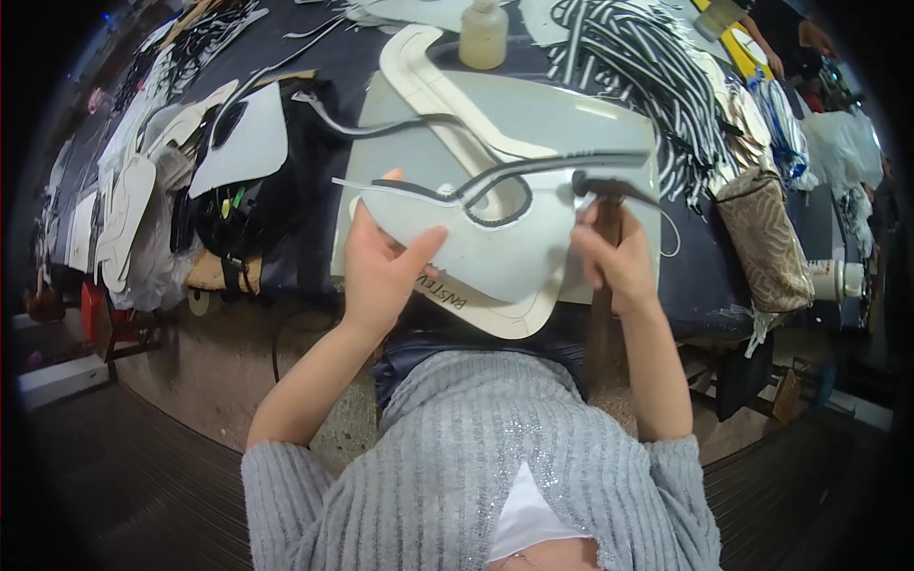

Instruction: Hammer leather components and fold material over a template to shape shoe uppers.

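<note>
My left hand [386,262] is closed on the left end of a curved white shoe-upper-like piece [476,252], its thumb on top. Black-and-white edging strip [497,224] follows the inner curve of that piece, and its loose end runs off to the right. My right hand [614,252] grips a hammer [601,314] by its wooden handle, the dark head near the loose strip end. Something small and pale shows at the right fingertips; I cannot make it out. Under the white piece lies a cream template [514,322] with handwriting on its near edge.
A pale board [619,128] lies beneath the work. Beyond it stand a cloudy plastic bottle [483,36] and a long cream template [419,76]. A heap of striped strips [628,67] spreads at the far right, near a patterned pouch [766,243]. A black bag [243,224] sits at left.
</note>
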A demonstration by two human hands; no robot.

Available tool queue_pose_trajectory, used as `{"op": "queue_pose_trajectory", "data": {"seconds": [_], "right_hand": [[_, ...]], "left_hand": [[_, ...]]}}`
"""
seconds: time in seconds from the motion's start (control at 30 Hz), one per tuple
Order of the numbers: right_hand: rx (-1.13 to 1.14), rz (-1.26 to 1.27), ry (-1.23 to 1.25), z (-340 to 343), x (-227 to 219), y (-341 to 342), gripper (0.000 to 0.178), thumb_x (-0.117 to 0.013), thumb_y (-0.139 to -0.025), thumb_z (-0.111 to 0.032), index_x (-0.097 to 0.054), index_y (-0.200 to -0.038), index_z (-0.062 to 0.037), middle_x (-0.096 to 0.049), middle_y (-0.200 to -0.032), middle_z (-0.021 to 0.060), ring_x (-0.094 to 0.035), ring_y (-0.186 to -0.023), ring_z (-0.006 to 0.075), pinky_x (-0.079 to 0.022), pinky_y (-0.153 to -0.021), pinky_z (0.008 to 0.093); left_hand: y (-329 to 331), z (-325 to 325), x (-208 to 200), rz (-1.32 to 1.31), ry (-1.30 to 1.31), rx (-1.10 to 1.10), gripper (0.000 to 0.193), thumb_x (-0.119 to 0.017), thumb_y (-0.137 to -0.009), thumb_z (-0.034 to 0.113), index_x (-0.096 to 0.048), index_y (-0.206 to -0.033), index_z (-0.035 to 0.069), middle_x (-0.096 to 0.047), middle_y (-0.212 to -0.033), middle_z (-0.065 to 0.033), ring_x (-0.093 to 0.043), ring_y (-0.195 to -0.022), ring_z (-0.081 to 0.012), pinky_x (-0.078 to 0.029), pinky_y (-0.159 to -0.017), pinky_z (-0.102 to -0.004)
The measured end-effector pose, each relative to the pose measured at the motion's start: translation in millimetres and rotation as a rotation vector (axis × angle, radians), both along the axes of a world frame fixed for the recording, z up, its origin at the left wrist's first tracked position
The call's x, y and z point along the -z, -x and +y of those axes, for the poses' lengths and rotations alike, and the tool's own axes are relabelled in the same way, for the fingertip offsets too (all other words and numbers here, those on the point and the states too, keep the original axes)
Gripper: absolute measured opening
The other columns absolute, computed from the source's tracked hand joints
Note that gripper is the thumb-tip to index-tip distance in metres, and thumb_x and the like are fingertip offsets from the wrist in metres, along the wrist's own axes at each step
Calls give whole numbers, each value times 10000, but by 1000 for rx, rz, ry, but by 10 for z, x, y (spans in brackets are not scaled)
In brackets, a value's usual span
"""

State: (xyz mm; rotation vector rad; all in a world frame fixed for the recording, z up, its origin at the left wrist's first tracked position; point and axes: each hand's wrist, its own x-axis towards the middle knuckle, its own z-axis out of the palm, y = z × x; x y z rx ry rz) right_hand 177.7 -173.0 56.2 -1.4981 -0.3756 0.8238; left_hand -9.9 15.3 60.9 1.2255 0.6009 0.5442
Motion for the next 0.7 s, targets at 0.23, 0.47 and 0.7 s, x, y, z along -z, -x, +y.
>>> {"op": "queue_pose_trajectory", "data": {"seconds": [0.23,0.47,0.7], "right_hand": [[-104,-382,185,463,-41,-361,313,-803,-773,-122,-529,-908,-55,-548,-767,-7,-454,-526,58,-355,-443,222],[-241,-432,325,406,29,-167,336,-810,-712,-66,-555,-926,-17,-517,-740,-9,-479,-661,96,-438,-613,258],[-243,-412,353,537,-36,-218,311,-769,-753,-19,-539,-960,1,-514,-722,11,-526,-576,101,-464,-523,278]], "left_hand": [[146,119,185,164,-239,10,769,-688,-863,-24,-250,-1495,-6,-625,-1146,-128,-632,-845,-108,-526,-659,-222],[438,91,169,449,-402,51,912,-680,-830,-78,-135,-1553,32,-699,-929,-67,-575,-714,-24,-447,-631,-169],[315,155,278,341,-426,-34,937,-746,-775,-17,-212,-1543,41,-556,-709,-29,-465,-562,-73,-406,-549,-222]]}}
